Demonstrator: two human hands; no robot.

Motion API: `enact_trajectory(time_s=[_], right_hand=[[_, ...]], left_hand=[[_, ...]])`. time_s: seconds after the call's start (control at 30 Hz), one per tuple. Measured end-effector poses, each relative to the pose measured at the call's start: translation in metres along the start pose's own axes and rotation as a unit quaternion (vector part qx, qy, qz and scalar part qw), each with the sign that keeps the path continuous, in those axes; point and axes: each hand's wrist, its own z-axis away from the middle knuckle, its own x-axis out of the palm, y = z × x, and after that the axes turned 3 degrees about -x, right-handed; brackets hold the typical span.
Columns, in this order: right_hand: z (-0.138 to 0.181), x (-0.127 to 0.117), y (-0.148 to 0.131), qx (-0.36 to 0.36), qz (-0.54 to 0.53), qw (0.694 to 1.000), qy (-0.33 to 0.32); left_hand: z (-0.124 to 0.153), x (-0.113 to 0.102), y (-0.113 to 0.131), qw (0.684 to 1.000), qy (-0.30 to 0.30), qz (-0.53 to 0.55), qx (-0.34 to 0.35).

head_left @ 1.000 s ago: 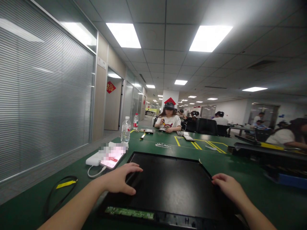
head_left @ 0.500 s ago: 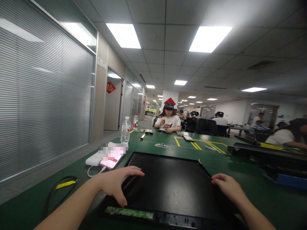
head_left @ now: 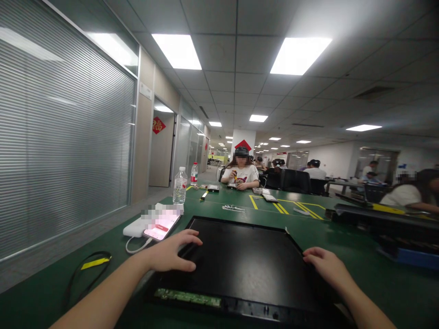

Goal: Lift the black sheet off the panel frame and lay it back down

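Observation:
A large flat black panel lies on the green table right in front of me, with a green circuit strip along its near edge. My left hand grips the panel's left edge, fingers curled over the top and thumb spread along the surface. At the right edge my right hand rests with fingers curled on the rim.
A phone on a white power bank lies left of the panel. A black cable loop with a yellow tag sits near left. A water bottle stands farther back. A person works at the table's far end; others sit at right.
My left hand shifted slightly on the panel's left edge, its thumb pulling back up from the near edge. The panel's near edge seems a little lower in view. My right hand stays put.

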Motion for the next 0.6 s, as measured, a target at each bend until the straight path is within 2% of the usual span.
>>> enact_trajectory(time_s=[0.13,0.27,0.43,0.6], right_hand=[[0.001,-0.005,-0.001,0.008,-0.019,1.0,0.002],[0.001,-0.011,0.002,0.015,0.004,0.999,0.041],[-0.008,-0.006,0.013,0.017,0.026,0.999,0.029],[-0.012,0.004,0.019,-0.004,0.013,1.0,-0.024]], left_hand=[[-0.007,0.004,-0.011,0.995,0.094,-0.019,-0.038],[-0.011,0.004,-0.024,0.987,0.143,-0.027,-0.073],[-0.01,0.002,-0.026,0.984,0.123,-0.006,-0.126],[-0.008,0.002,-0.024,0.987,0.114,-0.023,-0.111]])
